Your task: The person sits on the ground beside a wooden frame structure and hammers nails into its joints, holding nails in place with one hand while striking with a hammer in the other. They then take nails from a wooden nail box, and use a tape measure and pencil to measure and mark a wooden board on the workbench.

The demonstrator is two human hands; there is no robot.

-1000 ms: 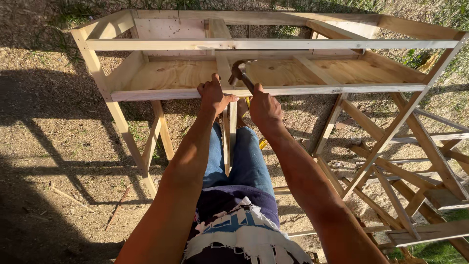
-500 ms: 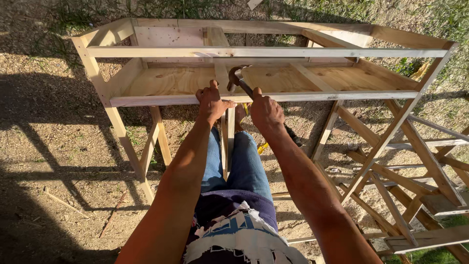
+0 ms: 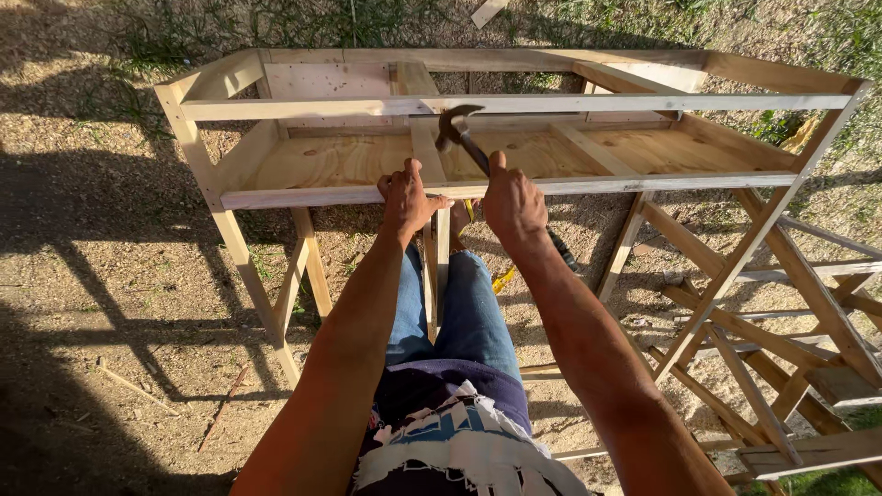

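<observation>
A light wooden frame (image 3: pixel 276 197) with a plywood floor stands on thin legs in front of me. My right hand (image 3: pixel 514 202) grips a claw hammer (image 3: pixel 457 129) by its handle, the steel head raised above the near front rail. My left hand (image 3: pixel 406 197) rests on that rail just left of the hammer, fingers pinched together; whether they hold a nail I cannot tell. My legs in blue jeans (image 3: pixel 459 312) reach under the frame beside a central upright post.
A second timber structure with diagonal braces (image 3: pixel 763 303) stands to the right. Loose sticks (image 3: pixel 138 390) lie on the dirt at the left. Something yellow (image 3: pixel 503 278) lies on the ground beside my leg. Grass borders the far side.
The hammer head has risen and tilted back from the front rail. My left hand has stayed on the rail. The view has shifted slightly.
</observation>
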